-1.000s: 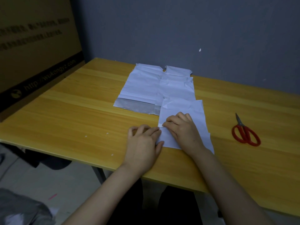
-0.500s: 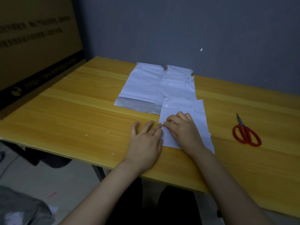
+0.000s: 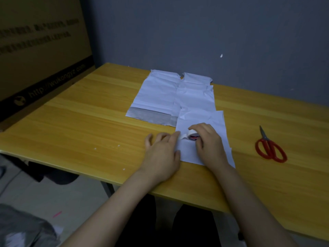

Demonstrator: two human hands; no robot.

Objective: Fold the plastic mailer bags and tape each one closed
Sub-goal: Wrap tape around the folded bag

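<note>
Here the creased white folded bag (image 3: 201, 120) lies near the counter's (image 3: 89, 122) front edge. The right grip (image 3: 211, 145) curls round a tape roll (image 3: 193, 137) on it, and the left grip (image 3: 162, 152) presses flat with straight fingers.

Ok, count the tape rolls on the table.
1: a small white tape roll, gripped by the right hand over the nearest white plastic mailer bag. Others may be hidden under it.

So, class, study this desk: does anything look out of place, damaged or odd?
Small white scraps lie scattered on the table near its front edge. The flat mailer bags behind are creased and overlap unevenly. Nothing looks spilled.
</note>
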